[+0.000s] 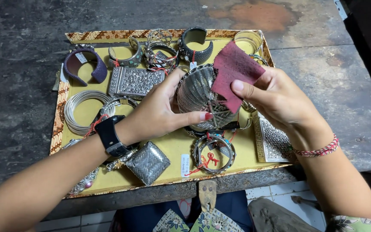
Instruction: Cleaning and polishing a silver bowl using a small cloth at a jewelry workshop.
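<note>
My left hand (pixel 162 109) grips a wide ribbed silver cuff bracelet (pixel 196 94) above a yellow tray (pixel 172 148), thumb pressed on its front. My right hand (pixel 275 101) holds a dark red cloth (pixel 232 73) against the cuff's right side. A black watch sits on my left wrist, and a red woven band on my right wrist.
The tray rests on a dark worn wooden table (pixel 31 51) and carries several silver bangles, cuffs and boxes: a purple cuff (pixel 84 64), an embossed silver box (pixel 134 81), a coil of thin bangles (pixel 82 109), a woven silver box (pixel 148 162), a bangle with red string (pixel 213 154).
</note>
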